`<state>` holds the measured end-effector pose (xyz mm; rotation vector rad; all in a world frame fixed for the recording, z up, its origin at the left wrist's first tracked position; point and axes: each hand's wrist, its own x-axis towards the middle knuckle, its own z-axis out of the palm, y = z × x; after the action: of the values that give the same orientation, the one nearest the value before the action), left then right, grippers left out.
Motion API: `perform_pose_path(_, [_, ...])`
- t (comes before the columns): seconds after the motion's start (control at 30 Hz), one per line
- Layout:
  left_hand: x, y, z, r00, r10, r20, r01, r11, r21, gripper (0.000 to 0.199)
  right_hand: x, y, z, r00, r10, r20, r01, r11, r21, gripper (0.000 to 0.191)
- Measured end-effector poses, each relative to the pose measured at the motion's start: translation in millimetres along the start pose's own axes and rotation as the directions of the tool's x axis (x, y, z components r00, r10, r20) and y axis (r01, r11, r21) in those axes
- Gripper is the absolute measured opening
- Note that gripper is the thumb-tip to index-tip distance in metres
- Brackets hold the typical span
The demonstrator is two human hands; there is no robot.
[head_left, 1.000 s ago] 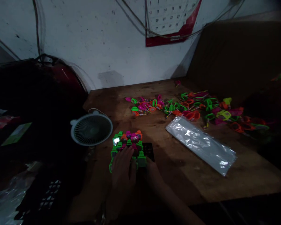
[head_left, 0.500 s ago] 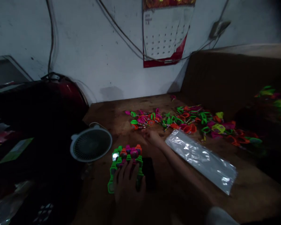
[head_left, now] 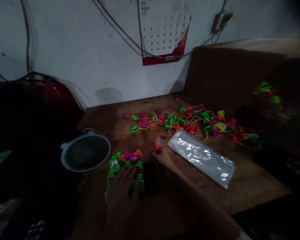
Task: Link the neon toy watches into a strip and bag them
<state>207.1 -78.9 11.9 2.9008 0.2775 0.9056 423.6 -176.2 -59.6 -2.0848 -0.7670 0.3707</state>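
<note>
My left hand (head_left: pixel 123 186) lies spread flat on the green toy watch rack (head_left: pixel 125 166), pinning it steady. Right hand (head_left: pixel 163 156) pinches an orange toy watch (head_left: pixel 158 143) just beside it, near the plastic bag (head_left: pixel 201 156).

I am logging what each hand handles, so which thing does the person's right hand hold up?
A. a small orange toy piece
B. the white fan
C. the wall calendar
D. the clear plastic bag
A: the right hand pinches a small orange toy piece in its fingers, while the clear plastic bag lies apart on the table beside it.
</note>
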Motion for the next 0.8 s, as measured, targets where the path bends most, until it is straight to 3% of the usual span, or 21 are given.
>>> perform_pose_path(0.1, [21.5, -4.4, -4.7, 0.993, -0.104, 0.051, 0.109, 0.988, -0.108, 0.029, -35.5, -3.5, 15.7, 0.990, -0.014, 0.140, -0.026, 0.960, 0.278, 0.028])
perform_pose_path(0.17, [38.4, -6.8, -3.2, 0.993, -0.105, 0.057, 0.113, 0.982, -0.154, 0.028, -41.3, -10.9, 26.3, 0.983, -0.067, 0.172, -0.036, 0.847, 0.531, 0.035])
perform_pose_path(0.23, [52.4, -9.2, 3.4, 0.998, -0.057, 0.032, 0.063, 0.978, -0.198, 0.027, -37.7, -17.3, 32.7, 0.981, -0.118, 0.157, -0.018, 0.743, 0.669, 0.040])
perform_pose_path(0.37, [62.3, -15.7, 24.2, 1.000, 0.009, 0.012, -0.006, 0.976, -0.216, 0.028, -30.4, -17.7, 34.1, 0.986, -0.149, 0.075, 0.074, 0.794, 0.603, 0.035])
perform_pose_path(0.47, [58.1, -19.2, 34.3, 0.999, 0.012, 0.034, -0.006, 0.983, -0.182, 0.032, -34.8, -14.3, 33.8, 0.983, -0.127, 0.136, 0.012, 0.773, 0.635, 0.032])
perform_pose_path(0.57, [53.9, -19.7, 36.4, 0.999, 0.006, 0.053, 0.003, 0.986, -0.169, 0.040, -40.0, -17.4, 36.0, 0.974, -0.173, 0.147, 0.041, 0.772, 0.634, 0.026])
perform_pose_path(0.67, [52.8, -18.5, 34.6, 0.998, -0.005, 0.067, 0.015, 0.986, -0.165, 0.049, -40.5, -23.2, 35.8, 0.967, -0.237, 0.092, 0.163, 0.854, 0.495, 0.025])
perform_pose_path(0.8, [51.7, -14.7, 29.9, 0.994, 0.020, 0.111, -0.002, 0.986, -0.164, 0.056, -38.0, -27.2, 29.8, 0.948, -0.307, 0.079, 0.262, 0.899, 0.352, 0.027])
